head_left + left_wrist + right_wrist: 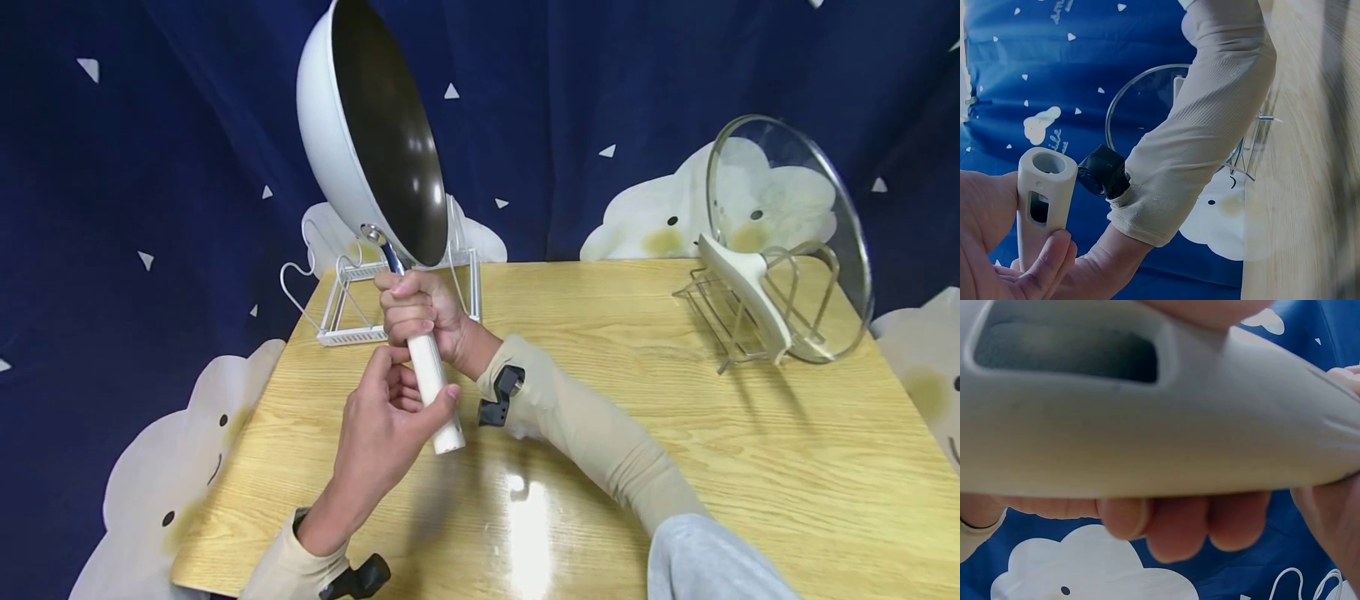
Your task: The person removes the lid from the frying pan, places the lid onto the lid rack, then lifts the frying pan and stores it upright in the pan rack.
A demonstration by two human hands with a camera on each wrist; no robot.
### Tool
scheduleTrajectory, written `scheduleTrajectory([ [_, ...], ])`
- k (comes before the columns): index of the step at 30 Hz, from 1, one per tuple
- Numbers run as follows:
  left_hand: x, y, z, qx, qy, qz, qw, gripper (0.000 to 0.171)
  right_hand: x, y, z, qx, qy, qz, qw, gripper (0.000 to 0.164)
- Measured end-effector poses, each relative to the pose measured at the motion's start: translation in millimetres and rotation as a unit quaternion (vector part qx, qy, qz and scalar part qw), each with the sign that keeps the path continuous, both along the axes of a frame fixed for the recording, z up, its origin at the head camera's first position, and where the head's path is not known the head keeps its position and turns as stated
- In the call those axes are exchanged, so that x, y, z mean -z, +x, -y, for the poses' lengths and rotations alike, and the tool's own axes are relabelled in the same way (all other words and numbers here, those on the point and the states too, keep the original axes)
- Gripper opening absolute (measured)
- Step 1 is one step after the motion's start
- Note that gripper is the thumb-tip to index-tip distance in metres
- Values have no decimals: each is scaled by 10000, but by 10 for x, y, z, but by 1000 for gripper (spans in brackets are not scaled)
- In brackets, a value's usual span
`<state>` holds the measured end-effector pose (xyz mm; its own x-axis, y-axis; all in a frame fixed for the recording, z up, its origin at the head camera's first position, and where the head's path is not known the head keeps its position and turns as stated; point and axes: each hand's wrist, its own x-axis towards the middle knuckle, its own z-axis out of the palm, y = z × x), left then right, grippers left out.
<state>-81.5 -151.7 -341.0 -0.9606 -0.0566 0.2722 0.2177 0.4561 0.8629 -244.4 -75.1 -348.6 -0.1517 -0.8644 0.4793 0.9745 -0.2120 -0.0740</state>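
Observation:
A white wok (pixel 322 125) with a dark inside is held up on its side over the table, its long pale handle (pixel 427 371) pointing down toward me. My right hand (pixel 423 312) wraps round the handle close to the metal joint. Lower down, my left hand (pixel 390 425) holds the handle near its end, the thumb lying across it. In the left wrist view the handle's end (pixel 1047 187) shows a round hole and a slot, with left-hand fingers (pixel 1047 269) against it. The right wrist view shows the handle (pixel 1147 437) up close, with fingertips beneath it.
Behind the wok, a white wire rack (pixel 352 335) stands at the table's back left. On the right, a glass lid (pixel 847 217) with a white grip leans upright in a metal stand (pixel 738 333). A dark blue curtain (pixel 525 100) hangs behind the wooden table (pixel 600 333).

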Motion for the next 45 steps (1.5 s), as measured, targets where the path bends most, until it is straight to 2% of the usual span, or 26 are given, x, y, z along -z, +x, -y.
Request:
scheduleTrajectory([
  [12,19,-6,1,-10,16,189,9998,45,55,-22,13,-58,18,8,10000,46],
  [29,82,-16,-7,-13,-210,161,9996,44,160,-29,-2,-22,13,124,9999,44],
  [38,109,-31,-16,-40,-240,257,9994,43,227,-45,-6,-66,-11,177,9998,42],
  [45,117,-41,-33,-108,-431,328,9985,44,271,-45,-19,-164,34,280,9995,41],
])
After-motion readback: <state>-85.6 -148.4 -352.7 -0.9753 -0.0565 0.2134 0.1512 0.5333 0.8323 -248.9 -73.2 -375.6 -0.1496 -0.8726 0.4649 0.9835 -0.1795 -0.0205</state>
